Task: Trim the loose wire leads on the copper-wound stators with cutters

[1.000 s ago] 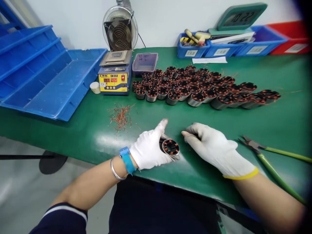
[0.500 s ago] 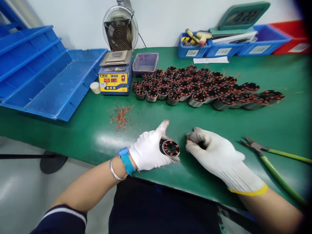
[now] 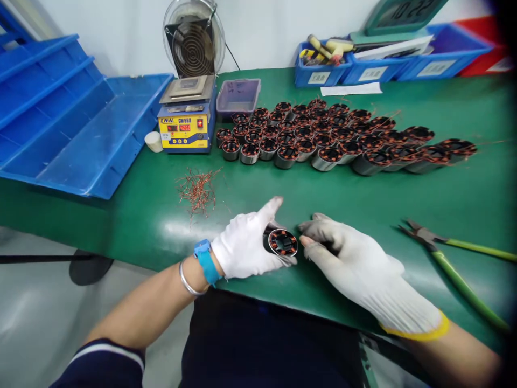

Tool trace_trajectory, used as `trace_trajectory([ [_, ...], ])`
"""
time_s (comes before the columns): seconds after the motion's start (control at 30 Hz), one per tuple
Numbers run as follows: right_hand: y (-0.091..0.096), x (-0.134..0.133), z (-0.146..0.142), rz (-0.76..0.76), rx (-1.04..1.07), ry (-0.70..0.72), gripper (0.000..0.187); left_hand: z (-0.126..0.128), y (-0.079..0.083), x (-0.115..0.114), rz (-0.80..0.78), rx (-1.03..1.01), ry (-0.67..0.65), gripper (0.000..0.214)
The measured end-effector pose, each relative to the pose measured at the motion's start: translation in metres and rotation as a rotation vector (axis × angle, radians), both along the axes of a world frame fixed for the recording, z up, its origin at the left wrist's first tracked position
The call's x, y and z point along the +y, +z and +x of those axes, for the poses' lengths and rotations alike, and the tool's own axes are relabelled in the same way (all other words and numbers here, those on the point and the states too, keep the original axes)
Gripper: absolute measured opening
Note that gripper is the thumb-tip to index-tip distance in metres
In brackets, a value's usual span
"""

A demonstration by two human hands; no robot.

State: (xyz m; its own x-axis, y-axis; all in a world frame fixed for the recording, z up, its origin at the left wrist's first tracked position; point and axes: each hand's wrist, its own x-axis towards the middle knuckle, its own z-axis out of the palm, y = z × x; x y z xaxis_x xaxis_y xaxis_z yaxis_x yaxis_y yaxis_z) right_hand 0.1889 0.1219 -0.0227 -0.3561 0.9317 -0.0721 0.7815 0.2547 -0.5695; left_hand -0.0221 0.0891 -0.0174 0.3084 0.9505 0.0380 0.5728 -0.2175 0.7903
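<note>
My left hand, in a white glove, is closed around a small metal stator with copper windings, held on its side just above the green mat. Its index finger points forward. My right hand, also gloved, has its fingertips pinched together right beside the stator's open face, touching or nearly touching its rim. What the fingertips pinch is too small to make out.
Many more stators stand in rows mid-table. Cut copper wire bits lie left of my hands. Green-handled cutters lie at the right. A yellow-and-blue solder pot, fan, blue trays and blue bins line the back.
My right hand has moved left from a gap of several centimetres and closed in on the stator's face. The left hand keeps holding the stator in the same place.
</note>
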Motion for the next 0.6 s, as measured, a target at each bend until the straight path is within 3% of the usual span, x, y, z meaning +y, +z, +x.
trace_trajectory([
  [0.07, 0.008, 0.000, 0.008, 0.081, -0.147, 0.065, 0.032, 0.000, 0.000, 0.001, -0.006, 0.005, -0.001, 0.106],
  [0.17, 0.026, -0.005, 0.014, 0.453, -0.297, 0.082, 0.035, -0.002, -0.001, 0.002, -0.009, -0.012, -0.007, 0.105],
  [0.23, 0.033, -0.015, 0.015, 0.658, -0.228, 0.056, 0.042, -0.004, -0.003, 0.002, 0.004, -0.015, -0.025, 0.105],
  [0.27, 0.033, -0.021, 0.014, 0.671, -0.163, 0.076, 0.048, -0.005, -0.004, 0.003, 0.014, -0.004, -0.033, 0.105],
  [0.33, 0.026, -0.031, 0.011, 0.570, -0.105, 0.152, 0.056, -0.006, -0.005, 0.003, 0.037, 0.037, -0.036, 0.103],
  [0.4, 0.013, -0.033, 0.007, 0.404, -0.163, 0.189, 0.052, -0.007, -0.006, 0.002, 0.051, 0.079, -0.024, 0.100],
  [0.5, 0.000, -0.021, 0.007, 0.151, -0.230, 0.220, 0.037, -0.008, -0.005, 0.003, 0.061, 0.101, -0.005, 0.094],
  [0.6, 0.001, -0.005, 0.010, -0.030, -0.245, 0.283, 0.034, -0.008, -0.003, 0.003, 0.053, 0.079, -0.029, 0.094],
])
